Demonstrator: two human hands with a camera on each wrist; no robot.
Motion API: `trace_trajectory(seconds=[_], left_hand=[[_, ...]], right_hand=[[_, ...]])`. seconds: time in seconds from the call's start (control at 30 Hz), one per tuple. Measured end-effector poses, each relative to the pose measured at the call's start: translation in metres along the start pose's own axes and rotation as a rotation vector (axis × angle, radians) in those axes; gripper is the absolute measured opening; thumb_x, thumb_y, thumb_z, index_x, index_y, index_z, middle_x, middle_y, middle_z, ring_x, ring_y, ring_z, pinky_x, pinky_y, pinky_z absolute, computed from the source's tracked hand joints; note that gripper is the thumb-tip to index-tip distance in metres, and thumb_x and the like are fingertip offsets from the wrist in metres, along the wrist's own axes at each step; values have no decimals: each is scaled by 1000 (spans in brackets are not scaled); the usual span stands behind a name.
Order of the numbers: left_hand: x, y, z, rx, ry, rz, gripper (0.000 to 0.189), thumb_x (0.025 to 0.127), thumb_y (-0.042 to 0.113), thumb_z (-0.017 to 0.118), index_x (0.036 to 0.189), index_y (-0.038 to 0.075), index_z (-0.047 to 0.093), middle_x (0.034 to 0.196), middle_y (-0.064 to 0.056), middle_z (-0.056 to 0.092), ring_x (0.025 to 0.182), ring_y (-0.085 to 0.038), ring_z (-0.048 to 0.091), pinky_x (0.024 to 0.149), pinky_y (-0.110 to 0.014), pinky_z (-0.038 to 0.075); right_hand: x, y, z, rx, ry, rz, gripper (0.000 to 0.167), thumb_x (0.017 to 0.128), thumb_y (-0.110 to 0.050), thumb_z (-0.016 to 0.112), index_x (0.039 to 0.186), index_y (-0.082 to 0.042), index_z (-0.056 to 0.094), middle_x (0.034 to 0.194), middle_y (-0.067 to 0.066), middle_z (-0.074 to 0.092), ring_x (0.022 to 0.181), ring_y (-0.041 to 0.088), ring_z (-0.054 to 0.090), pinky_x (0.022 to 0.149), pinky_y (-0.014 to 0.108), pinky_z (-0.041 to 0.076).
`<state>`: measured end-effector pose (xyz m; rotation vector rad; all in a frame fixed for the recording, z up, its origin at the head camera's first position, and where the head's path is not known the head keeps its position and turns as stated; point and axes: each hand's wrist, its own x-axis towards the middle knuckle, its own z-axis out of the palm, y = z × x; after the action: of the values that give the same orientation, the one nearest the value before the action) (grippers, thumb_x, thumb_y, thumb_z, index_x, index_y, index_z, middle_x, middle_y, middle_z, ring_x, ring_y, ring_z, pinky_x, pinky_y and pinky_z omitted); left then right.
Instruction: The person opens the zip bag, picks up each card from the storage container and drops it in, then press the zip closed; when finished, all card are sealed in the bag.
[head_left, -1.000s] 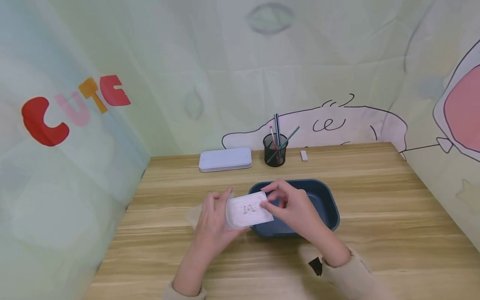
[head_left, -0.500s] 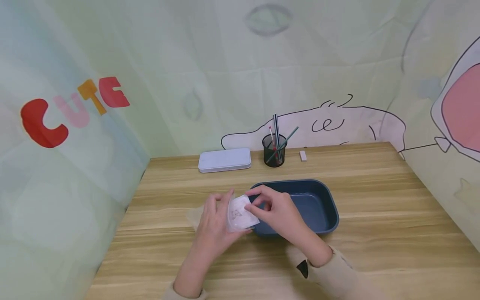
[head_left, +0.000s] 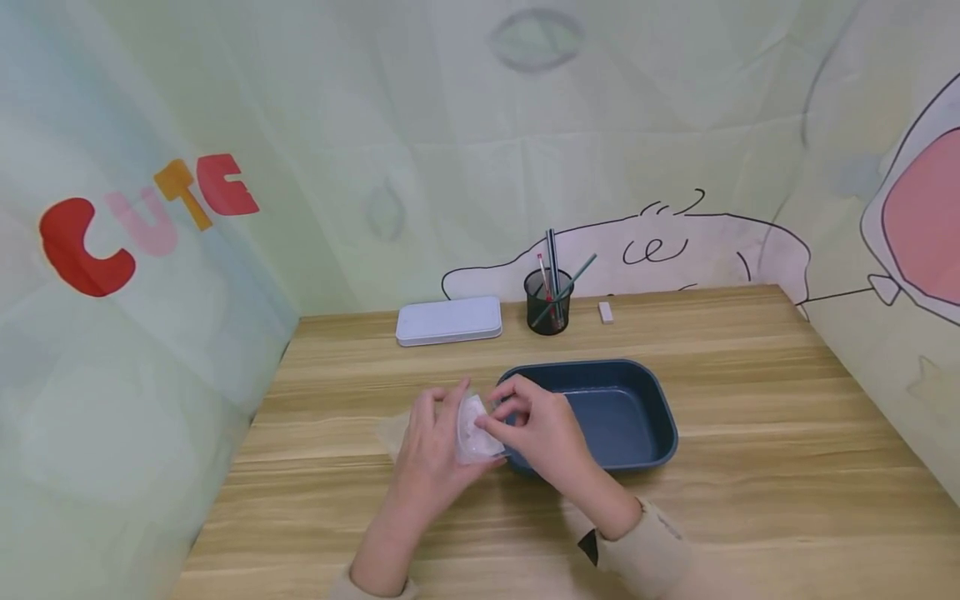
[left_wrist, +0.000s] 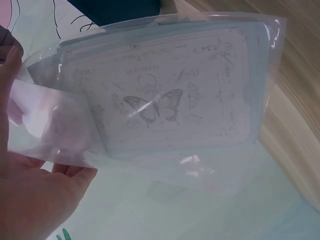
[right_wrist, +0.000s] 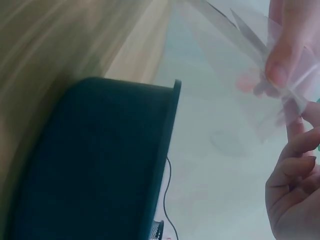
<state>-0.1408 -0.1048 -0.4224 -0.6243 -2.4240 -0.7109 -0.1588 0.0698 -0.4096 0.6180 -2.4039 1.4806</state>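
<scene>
My left hand [head_left: 431,450] holds a clear plastic bag [left_wrist: 215,172] around its mouth, with the index finger and thumb spread at the rim. From that mouth sticks out a white card [head_left: 472,427], which my right hand [head_left: 546,429] pinches between thumb and fingers; the rest of it is inside. In the left wrist view a printed butterfly card [left_wrist: 202,80] lies flat inside the bag, with bluish sheets behind it. Both hands are above the left part of a dark blue tray [head_left: 615,425], not resting in it.
At the back of the wooden table [head_left: 750,400] are a pale metal-looking case [head_left: 448,322], a black mesh pen holder [head_left: 547,308] with several pens, and a white eraser [head_left: 606,313]. A printed curtain [head_left: 337,167] hangs behind and along the sides.
My right hand has moved left, sliding the card deeper into the bag, so less of it shows. My left hand has stayed nearly in place with the bag.
</scene>
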Motion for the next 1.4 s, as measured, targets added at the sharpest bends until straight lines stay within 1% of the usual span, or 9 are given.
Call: trace_trajectory(seconds=[0.13, 0.3, 0.53, 0.8, 0.97, 1.07, 1.13, 1.27, 1.4], left_hand=[[-1, -1, 0, -2, 6, 14, 100, 53, 38, 94, 135, 1, 49, 111, -17, 45, 97, -28, 47, 77, -40, 50], [-1, -1, 2, 4, 19, 39, 101, 53, 40, 93, 136, 2, 48, 110, -18, 45, 97, -28, 47, 78, -40, 50], [-2, 0, 3, 11, 9, 50, 100, 55, 38, 93, 136, 2, 48, 111, -17, 45, 98, -28, 46, 81, -39, 49], [-1, 5, 3, 11, -1, 64, 97, 56, 33, 93, 136, 2, 48, 110, -17, 45, 97, -28, 46, 82, -38, 49], [1, 5, 3, 9, 34, 45, 99, 54, 36, 94, 135, 0, 49, 109, -18, 45, 96, -29, 48, 81, -39, 50], [4, 7, 1, 6, 65, -4, 103, 51, 37, 95, 135, 1, 48, 109, -18, 45, 95, -30, 49, 79, -40, 50], [6, 10, -2, 7, 84, -45, 105, 51, 35, 96, 137, 3, 47, 110, -17, 44, 96, -31, 49, 79, -42, 50], [13, 17, -8, 3, 143, -88, 109, 49, 34, 96, 140, 5, 44, 112, -18, 44, 98, -31, 48, 80, -43, 49], [19, 24, -9, -31, 202, -65, 113, 49, 41, 95, 143, 6, 42, 115, -19, 43, 103, -31, 46, 85, -43, 48]], right_hand=[[-2, 0, 5, -17, -1, 49, 16, 78, -30, 80, 88, -25, 69, 69, -27, 63, 49, 5, 48, 44, 24, 38], [-2, 0, 10, -54, -51, 80, 12, 80, -32, 78, 89, -25, 74, 69, -23, 64, 55, 0, 55, 47, 24, 43], [-1, 1, 12, -101, -102, 60, 9, 82, -26, 78, 91, -23, 78, 73, -20, 66, 58, -1, 54, 50, 24, 46], [-2, 2, 9, -129, -154, 37, 8, 83, -21, 76, 90, -22, 79, 71, -18, 63, 52, 0, 48, 44, 22, 40], [-5, 3, 3, -55, -93, 11, 9, 87, -29, 72, 93, -24, 77, 72, -19, 59, 56, 4, 48, 47, 23, 40], [-6, 2, -5, 37, -6, 5, 23, 85, -34, 73, 106, -25, 71, 92, -18, 61, 70, 10, 51, 52, 26, 44], [-8, -1, -11, 98, 10, 17, 43, 83, -34, 76, 122, -23, 62, 112, -14, 58, 85, 13, 52, 60, 29, 47], [-11, -7, -18, 193, -94, 72, 85, 75, -31, 83, 144, -23, 36, 135, -8, 46, 114, 16, 47, 81, 38, 48], [-15, -12, -17, 223, -165, 98, 93, 71, -32, 86, 146, -22, 31, 137, -6, 47, 123, 16, 44, 90, 43, 44]])
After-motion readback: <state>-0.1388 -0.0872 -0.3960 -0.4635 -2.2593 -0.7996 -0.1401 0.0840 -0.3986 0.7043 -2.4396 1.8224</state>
